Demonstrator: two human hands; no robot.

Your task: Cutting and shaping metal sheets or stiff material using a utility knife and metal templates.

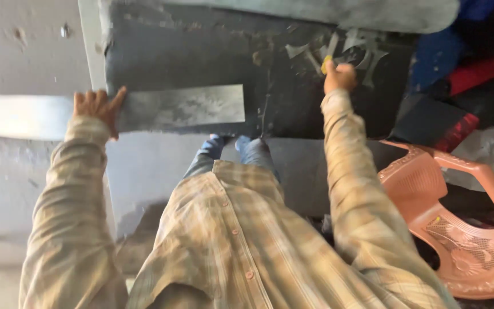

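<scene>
left hand (95, 109): fingers open, flat on metal strip (181, 107) | right hand (338, 76): closed on yellow tool (327, 60) over dark board (201, 57)

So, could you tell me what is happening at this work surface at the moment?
A person in a plaid shirt leans over a dark work surface. The left hand presses down on one end of a long flat metal strip lying across it. The right hand grips a small yellow-tipped tool, hard to make out, beside pale angular markings on the dark surface. An orange plastic chair stands tipped on the person's right.
</scene>
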